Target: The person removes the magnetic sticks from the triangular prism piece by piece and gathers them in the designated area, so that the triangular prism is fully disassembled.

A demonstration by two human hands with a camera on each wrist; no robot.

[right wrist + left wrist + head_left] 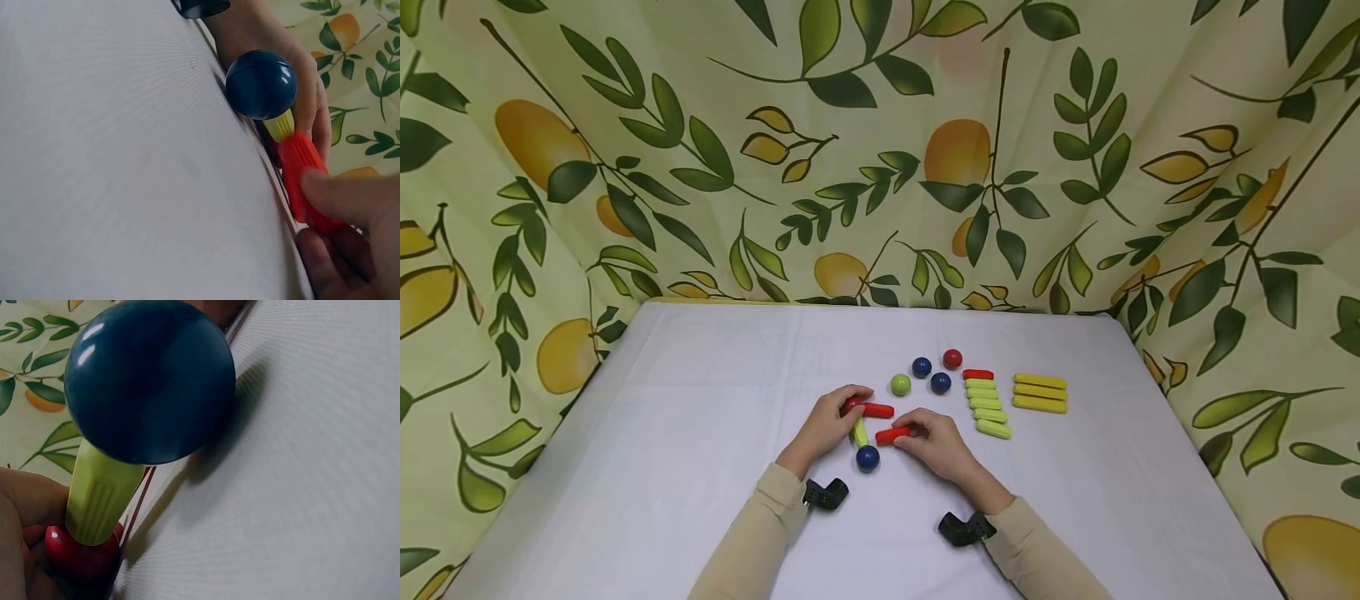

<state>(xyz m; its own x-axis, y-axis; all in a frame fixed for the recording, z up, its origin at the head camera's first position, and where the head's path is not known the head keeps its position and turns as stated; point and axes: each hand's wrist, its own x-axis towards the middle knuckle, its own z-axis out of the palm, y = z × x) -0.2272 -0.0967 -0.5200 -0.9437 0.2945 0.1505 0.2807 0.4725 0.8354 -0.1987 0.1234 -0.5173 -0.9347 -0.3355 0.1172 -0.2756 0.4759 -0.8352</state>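
My left hand (826, 425) grips a red ball (81, 555), its fingers partly covering it. From that ball a light green rod (103, 494) runs toward me, with a dark blue ball (867, 458) at its near end. A red rod (880, 411) points right from the red ball; whether it is joined there is hidden by the fingers. Between thumb and fingers, my right hand (942, 447) pinches a second red rod (891, 436), whose free end points left toward the green rod. In the head view, this end stands a little apart from the blue ball.
Behind the right hand lie a light green ball (900, 384), two dark blue balls (921, 367) and a red ball (952, 359). Farther right, a red rod (978, 374) heads a column of several light green rods (985, 403), beside three longer yellow rods (1040, 392).
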